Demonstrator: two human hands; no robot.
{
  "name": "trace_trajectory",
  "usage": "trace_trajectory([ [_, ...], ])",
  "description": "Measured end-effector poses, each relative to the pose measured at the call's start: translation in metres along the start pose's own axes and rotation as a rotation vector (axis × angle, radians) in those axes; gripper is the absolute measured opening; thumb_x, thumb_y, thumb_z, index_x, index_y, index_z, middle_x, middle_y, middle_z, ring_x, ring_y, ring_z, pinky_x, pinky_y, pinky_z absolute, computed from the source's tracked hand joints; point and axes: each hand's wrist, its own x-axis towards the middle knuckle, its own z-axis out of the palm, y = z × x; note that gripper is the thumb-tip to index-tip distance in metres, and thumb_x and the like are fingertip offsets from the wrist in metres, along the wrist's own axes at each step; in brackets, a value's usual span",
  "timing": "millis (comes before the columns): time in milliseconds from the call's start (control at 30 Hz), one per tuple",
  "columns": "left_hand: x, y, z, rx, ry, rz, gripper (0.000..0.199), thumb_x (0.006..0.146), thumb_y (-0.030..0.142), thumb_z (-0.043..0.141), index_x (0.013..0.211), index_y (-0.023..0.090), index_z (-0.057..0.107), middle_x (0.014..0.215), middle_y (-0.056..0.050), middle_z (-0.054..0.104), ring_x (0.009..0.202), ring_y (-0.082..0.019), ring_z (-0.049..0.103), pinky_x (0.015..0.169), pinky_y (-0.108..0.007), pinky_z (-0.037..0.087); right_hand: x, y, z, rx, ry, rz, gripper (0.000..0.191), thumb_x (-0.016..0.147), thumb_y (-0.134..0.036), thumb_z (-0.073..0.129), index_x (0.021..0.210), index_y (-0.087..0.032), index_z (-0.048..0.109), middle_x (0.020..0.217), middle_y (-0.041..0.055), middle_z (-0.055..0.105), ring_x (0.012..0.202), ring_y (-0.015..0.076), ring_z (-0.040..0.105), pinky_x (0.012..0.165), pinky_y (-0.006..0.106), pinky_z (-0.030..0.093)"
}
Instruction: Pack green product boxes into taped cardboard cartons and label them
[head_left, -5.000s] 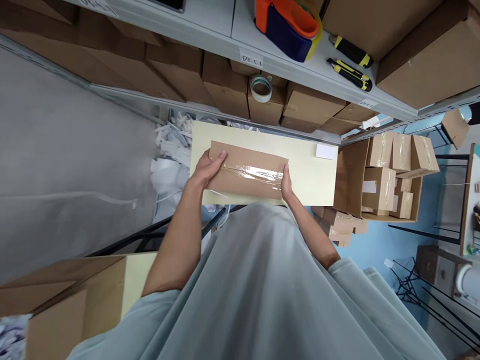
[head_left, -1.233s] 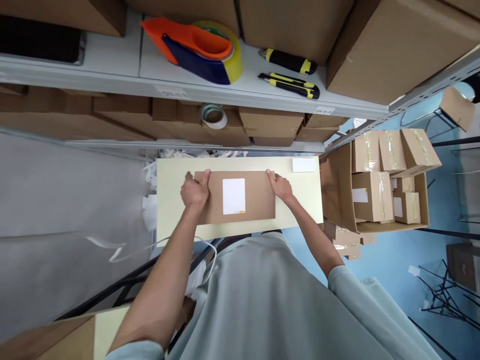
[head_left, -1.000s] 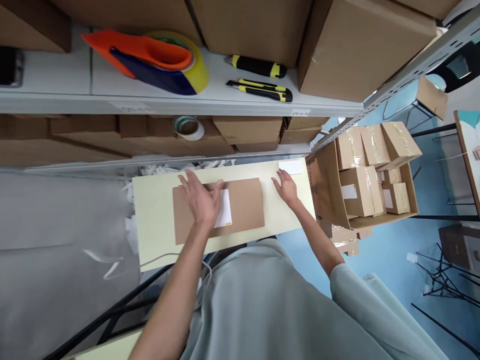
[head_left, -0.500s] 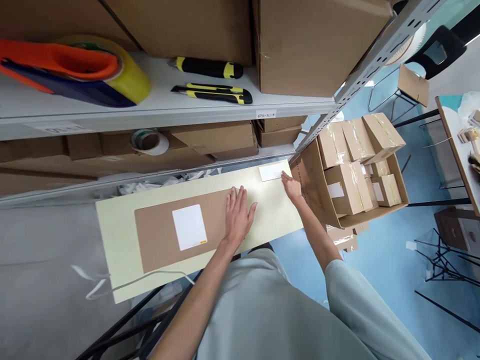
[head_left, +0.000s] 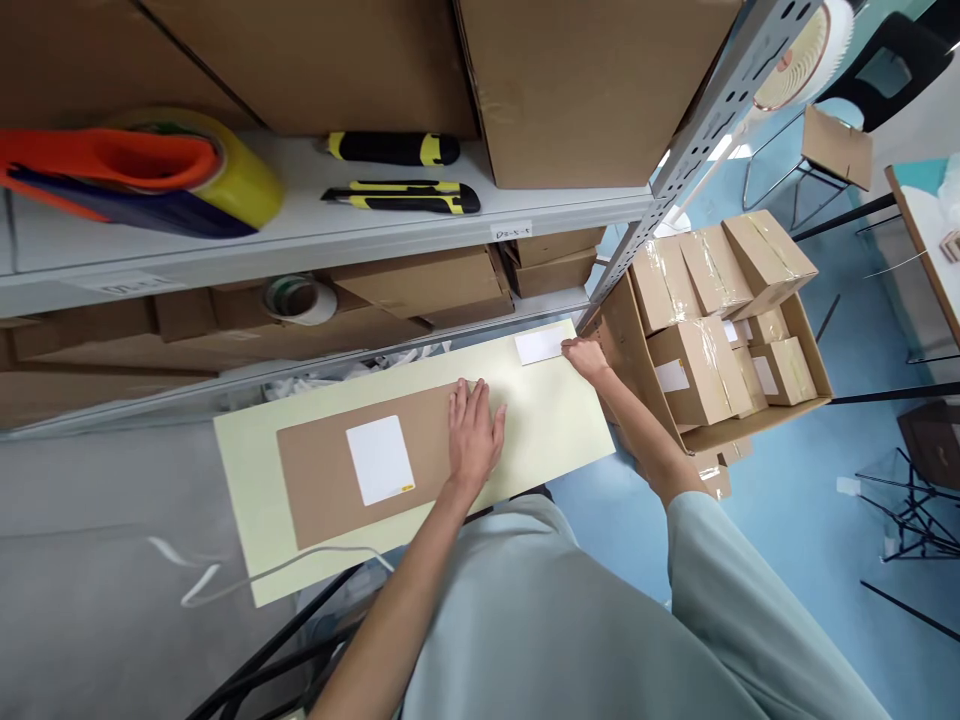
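Note:
A flat brown cardboard piece (head_left: 315,480) with a white label (head_left: 380,460) lies on a long pale yellow board (head_left: 547,420). My left hand (head_left: 475,435) rests flat on the right end of the cardboard, its fingers stretched out. Near the board's upper right corner lies a white paper slip (head_left: 538,345). My right hand (head_left: 586,358) pinches the slip's right end, the fingertips pressed together.
Above the board, a shelf (head_left: 405,225) holds cardboard boxes, two yellow-black cutters (head_left: 405,197) and an orange tape dispenser (head_left: 150,160). A large open carton (head_left: 750,428) of taped boxes stands at right. A white cable (head_left: 285,567) crosses the board's lower left.
The camera view has shifted a little, moving the shelf and board in the picture. Both hands keep nearly the same places on the cardboard and the slip.

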Motion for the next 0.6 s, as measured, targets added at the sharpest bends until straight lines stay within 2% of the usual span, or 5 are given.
trace_trajectory([
  [267, 0.001, 0.002, -0.001, 0.033, -0.022, -0.001, 0.059, 0.113, 0.043, 0.043, 0.158, 0.008, 0.056, 0.162, -0.025, 0.06, 0.172, -0.037, 0.023, 0.14, -0.067, 0.019, -0.001, 0.002, -0.012, -0.061, -0.043, -0.125, 0.038, 0.103, 0.0, 0.045, 0.124, -0.003, 0.076, 0.131, 0.0275, 0.074, 0.122, 0.0288, 0.073, 0.101, 0.037, 0.054],
  [367, 0.001, 0.003, -0.001, 0.032, -0.026, -0.011, 0.059, 0.113, 0.045, 0.042, 0.157, 0.008, 0.056, 0.161, -0.025, 0.061, 0.172, -0.037, 0.024, 0.139, -0.067, 0.019, -0.001, -0.002, -0.012, -0.052, -0.038, -0.139, 0.039, 0.102, 0.0, 0.045, 0.127, -0.003, 0.075, 0.133, 0.0284, 0.072, 0.12, 0.0288, 0.073, 0.1, 0.038, 0.054],
  [500, 0.0, 0.006, -0.005, 0.0, -0.046, -0.053, 0.06, 0.113, 0.045, 0.042, 0.158, 0.009, 0.056, 0.163, -0.024, 0.059, 0.172, -0.037, 0.022, 0.139, -0.067, 0.018, -0.005, -0.013, -0.01, -0.014, 0.011, -0.086, 0.042, 0.104, -0.001, 0.04, 0.131, -0.002, 0.072, 0.137, 0.0299, 0.068, 0.119, 0.0309, 0.071, 0.101, 0.041, 0.053],
  [600, 0.001, 0.012, -0.011, -0.03, -0.067, -0.079, 0.06, 0.112, 0.044, 0.042, 0.16, 0.011, 0.055, 0.163, -0.024, 0.059, 0.172, -0.037, 0.022, 0.139, -0.068, 0.017, -0.01, -0.023, -0.012, 0.025, 0.098, 0.02, 0.047, 0.108, -0.004, 0.031, 0.138, -0.006, 0.068, 0.156, 0.0289, 0.058, 0.129, 0.032, 0.066, 0.103, 0.042, 0.053],
])
